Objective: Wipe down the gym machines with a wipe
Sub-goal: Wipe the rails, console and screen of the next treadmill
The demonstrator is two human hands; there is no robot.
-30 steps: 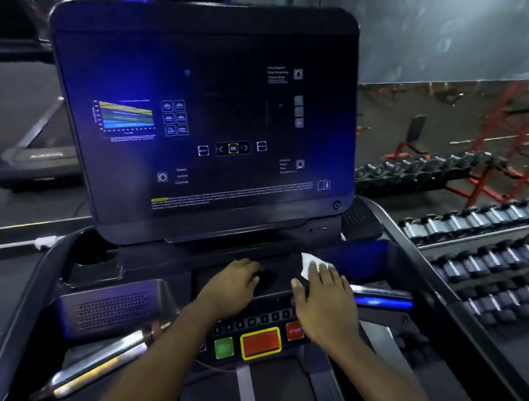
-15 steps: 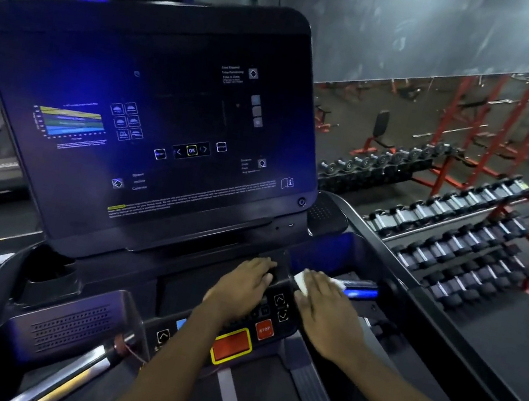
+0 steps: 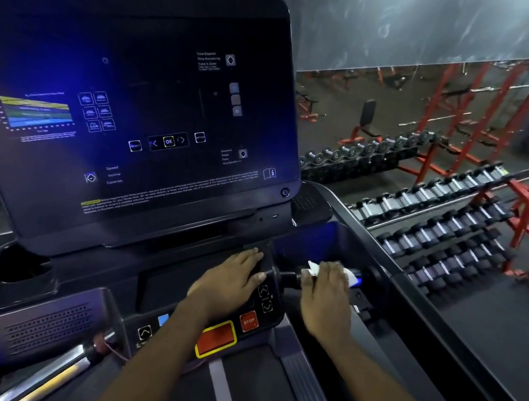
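White crumpled wipe point(image 3: 314, 268) under right hand point(image 3: 327, 300).

The console point(image 3: 46, 325) is carrying both hands. The left hand point(image 3: 229, 281) is lying flat on it, just up and left of the stop button point(image 3: 249, 321). The right hand point(image 3: 327, 300) is resting just right of that button, its fingers point(image 3: 327, 274) curling over a bar point(image 3: 288, 278) and pressing the wipe point(image 3: 314, 268) against it. White corners of the wipe are poking out past the fingertips.

Left hand point(image 3: 229, 285) flat, fingers straight; right hand point(image 3: 327, 298) apparently curled.
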